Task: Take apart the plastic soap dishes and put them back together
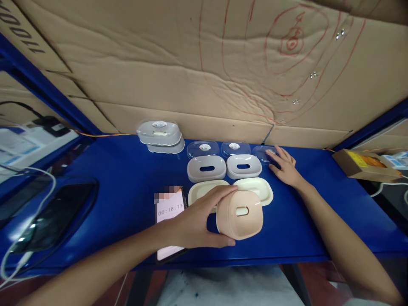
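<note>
My left hand (204, 221) grips a peach-coloured plastic box (248, 225) with an oval slot in its top, thumb at the near side and fingers at the far side. At the back right, my right hand (285, 165) rests with spread fingers on a clear plastic lid (263, 154). Two more clear lids, one on the left (194, 148) and one beside it (245, 148), carry round stickers. In front of them sit two pale slotted covers (191, 172) (245, 173). Nearer me lie two cream trays (199, 189) (264, 193), partly hidden by my left hand and the box.
A stack of grey-white boxes under a clear lid (161, 134) stands at the back left. A phone showing a timer (170, 212) lies under my left forearm. Another dark phone with cables (54, 216) is far left. A cardboard box (360, 165) stands right; cardboard (159, 76) walls the back.
</note>
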Demonstrator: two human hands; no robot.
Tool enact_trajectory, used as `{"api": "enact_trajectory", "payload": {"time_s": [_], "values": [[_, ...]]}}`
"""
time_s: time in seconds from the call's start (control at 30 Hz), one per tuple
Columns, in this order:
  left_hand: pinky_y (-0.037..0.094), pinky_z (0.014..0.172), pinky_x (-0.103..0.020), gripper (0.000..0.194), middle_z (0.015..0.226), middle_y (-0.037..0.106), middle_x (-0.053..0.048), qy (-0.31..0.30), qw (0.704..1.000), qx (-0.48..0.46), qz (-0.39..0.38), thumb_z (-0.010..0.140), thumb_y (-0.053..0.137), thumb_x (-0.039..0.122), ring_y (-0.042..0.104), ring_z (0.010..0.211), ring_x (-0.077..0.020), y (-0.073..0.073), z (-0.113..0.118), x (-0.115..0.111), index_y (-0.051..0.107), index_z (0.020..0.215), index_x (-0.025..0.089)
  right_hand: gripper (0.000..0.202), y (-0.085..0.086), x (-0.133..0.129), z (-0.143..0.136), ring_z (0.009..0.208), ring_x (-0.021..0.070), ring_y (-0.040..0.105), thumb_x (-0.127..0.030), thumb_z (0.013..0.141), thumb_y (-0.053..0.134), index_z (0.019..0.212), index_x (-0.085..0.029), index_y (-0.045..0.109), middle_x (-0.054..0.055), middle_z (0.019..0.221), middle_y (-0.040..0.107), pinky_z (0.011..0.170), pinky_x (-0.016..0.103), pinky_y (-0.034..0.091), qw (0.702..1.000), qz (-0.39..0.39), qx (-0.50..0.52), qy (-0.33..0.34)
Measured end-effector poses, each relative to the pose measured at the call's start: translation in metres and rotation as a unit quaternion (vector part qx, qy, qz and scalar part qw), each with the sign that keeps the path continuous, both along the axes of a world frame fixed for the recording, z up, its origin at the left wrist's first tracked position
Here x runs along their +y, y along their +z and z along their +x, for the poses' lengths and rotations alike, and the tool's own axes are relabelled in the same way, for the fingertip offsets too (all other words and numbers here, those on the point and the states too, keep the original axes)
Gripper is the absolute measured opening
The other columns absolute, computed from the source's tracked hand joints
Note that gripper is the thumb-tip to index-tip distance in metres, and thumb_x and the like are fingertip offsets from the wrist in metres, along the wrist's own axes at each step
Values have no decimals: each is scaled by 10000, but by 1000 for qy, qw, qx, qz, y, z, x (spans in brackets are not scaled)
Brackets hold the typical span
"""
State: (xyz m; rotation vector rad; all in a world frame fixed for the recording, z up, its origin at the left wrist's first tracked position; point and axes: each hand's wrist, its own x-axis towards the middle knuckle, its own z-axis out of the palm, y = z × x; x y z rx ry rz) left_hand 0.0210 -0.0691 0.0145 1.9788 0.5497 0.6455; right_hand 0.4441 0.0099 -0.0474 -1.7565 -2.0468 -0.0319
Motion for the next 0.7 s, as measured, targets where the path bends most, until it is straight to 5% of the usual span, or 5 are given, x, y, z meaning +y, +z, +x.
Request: {"api": "enact_trajectory", "payload": {"time_s": [0.17,0.3,0.47,0.57,0.7], "values": [[356,1312,-594,1098,1700,459,-122,10,1000,-4,-16,751,988,453,431,1579,-416,-2,1,1,387,1665,363,537,7,-2,-13,1579,476,396,-330,1013,486,1537,-355,601,114,1763,389,1166,798,338,1000,24,6,6],[371,1306,-586,1079,1710,452,-115,47,997,-28,-59,762,984,453,434,1581,-402,-3,2,2,391,1659,364,522,35,-24,-37,1567,390,444,-367,1102,379,1607,-334,509,127,1707,470,1232,697,369,996,73,28,33],[419,1277,-558,1044,1690,486,-135,97,988,-73,-97,767,981,444,471,1555,-411,-5,2,5,424,1640,311,810,70,-83,-98,1537,384,498,-738,1039,488,1711,-323,311,134,1676,515,1226,605,458,960,56,59,267],[427,1268,-562,1046,1685,498,-140,83,988,-85,-100,751,987,442,481,1544,-430,-6,1,6,443,1633,297,1053,70,-108,-129,1573,431,441,-805,913,663,1741,-324,226,168,1742,406,1222,652,452,956,8,33,291],[397,1285,-569,1072,1701,485,-124,77,988,-74,-114,740,997,451,446,1569,-428,-7,1,8,433,1642,318,995,55,-112,-140,1589,413,426,-747,939,683,1734,-345,238,162,1739,403,1195,617,507,950,-44,79,300]]}}
